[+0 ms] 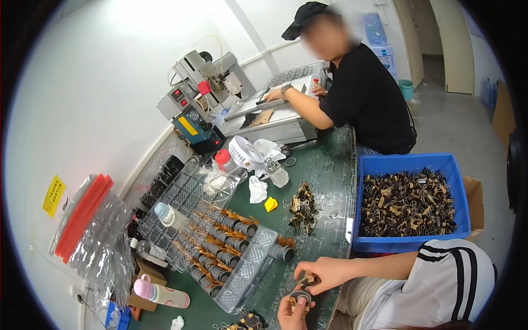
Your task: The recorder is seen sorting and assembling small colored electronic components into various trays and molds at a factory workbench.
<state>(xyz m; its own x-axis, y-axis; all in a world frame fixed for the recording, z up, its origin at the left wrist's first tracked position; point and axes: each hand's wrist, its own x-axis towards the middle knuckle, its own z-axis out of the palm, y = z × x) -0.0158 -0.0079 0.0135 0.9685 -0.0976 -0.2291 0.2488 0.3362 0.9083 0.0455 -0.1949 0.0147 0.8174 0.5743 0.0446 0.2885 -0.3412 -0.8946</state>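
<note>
Near the table's front edge, my left hand [294, 314] grips a small round disc [301, 297] with a grey rim, the thumb lying over its face. Just above it, my right hand [325, 275] pinches a small tan-and-dark binder clip [308, 280] close to the disc's edge. Fingers partly cover both pieces. Beside my hands a stack of round grey discs [281, 252] with orange-brown strips lies by the end of a clear plastic tray [247, 272]. More such stacks [228, 239] lie in rows in the tray. Several binder clips [250, 320] sit below it.
A blue bin [360, 242] full of binder clips stands at right; a loose pile of clips [303, 208] lies on the green table [330, 187]. A small white fan [246, 153], a yellow piece [270, 204] and a pink-capped bottle [162, 293] stand about. A co-worker [368, 93] sits at a machine [203, 88].
</note>
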